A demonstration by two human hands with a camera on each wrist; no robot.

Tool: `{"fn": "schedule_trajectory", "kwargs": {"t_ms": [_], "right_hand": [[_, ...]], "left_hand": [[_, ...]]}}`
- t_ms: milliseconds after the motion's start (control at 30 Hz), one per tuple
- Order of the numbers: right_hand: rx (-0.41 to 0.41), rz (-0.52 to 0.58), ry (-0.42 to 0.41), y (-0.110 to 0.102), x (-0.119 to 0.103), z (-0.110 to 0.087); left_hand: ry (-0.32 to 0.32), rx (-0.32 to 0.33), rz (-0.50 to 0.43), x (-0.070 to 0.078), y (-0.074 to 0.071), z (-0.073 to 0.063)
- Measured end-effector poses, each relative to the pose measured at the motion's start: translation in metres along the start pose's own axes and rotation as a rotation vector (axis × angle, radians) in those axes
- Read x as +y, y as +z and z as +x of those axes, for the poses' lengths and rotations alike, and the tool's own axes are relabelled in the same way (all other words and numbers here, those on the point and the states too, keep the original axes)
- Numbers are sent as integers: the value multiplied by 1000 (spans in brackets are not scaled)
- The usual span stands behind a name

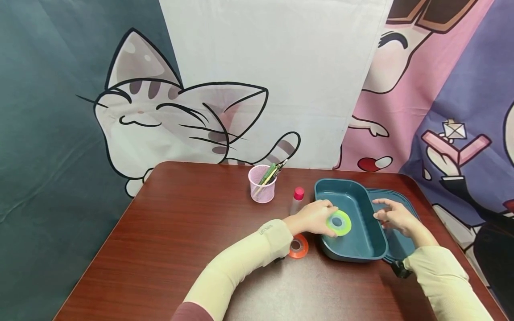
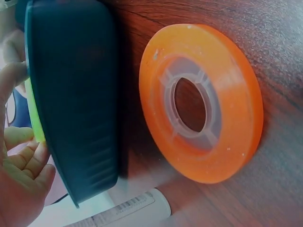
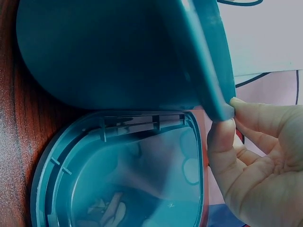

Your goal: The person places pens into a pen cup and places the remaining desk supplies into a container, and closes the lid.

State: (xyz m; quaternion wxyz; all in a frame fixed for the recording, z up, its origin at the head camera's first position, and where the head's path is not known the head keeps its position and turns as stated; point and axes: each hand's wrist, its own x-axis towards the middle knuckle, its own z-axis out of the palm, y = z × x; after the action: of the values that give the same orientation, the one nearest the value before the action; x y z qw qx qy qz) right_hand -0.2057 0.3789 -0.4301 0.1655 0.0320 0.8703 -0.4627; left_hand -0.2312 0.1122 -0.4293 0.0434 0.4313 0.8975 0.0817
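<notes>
My left hand [image 1: 315, 217] grips a yellow-green roll of tape [image 1: 347, 224] at its edge, over the left side of a teal plastic box [image 1: 361, 243]. In the left wrist view the roll's bright edge [image 2: 36, 111] shows at the box's rim, with fingers [image 2: 33, 161] around it. On the other side of the box, my right hand [image 1: 397, 218] pinches the rim [image 3: 221, 111] between thumb and finger. An orange roll of tape [image 1: 304, 246] lies flat on the table, below my left wrist.
A matching teal lid [image 1: 401, 243] lies right of the box, partly under its edge. Behind my left hand a glue stick with a red cap [image 1: 298, 194] stands upright. Farther back is a pink mesh cup [image 1: 263, 196] with pens. A printed cloth [image 1: 273, 67] hangs behind the brown table [image 1: 180, 214].
</notes>
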Motion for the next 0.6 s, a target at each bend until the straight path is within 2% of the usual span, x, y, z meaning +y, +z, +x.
{"fn": "schedule_trajectory", "kwargs": {"t_ms": [100, 333, 600], "right_hand": [[0, -2, 1, 0, 1, 1], [4, 3, 2, -1, 1, 1], [3, 3, -3, 0, 2, 1]], "left_hand": [[5, -25, 45, 3, 4, 4], [63, -66, 178, 12, 14, 13], [65, -82, 213, 17, 17, 15]]}}
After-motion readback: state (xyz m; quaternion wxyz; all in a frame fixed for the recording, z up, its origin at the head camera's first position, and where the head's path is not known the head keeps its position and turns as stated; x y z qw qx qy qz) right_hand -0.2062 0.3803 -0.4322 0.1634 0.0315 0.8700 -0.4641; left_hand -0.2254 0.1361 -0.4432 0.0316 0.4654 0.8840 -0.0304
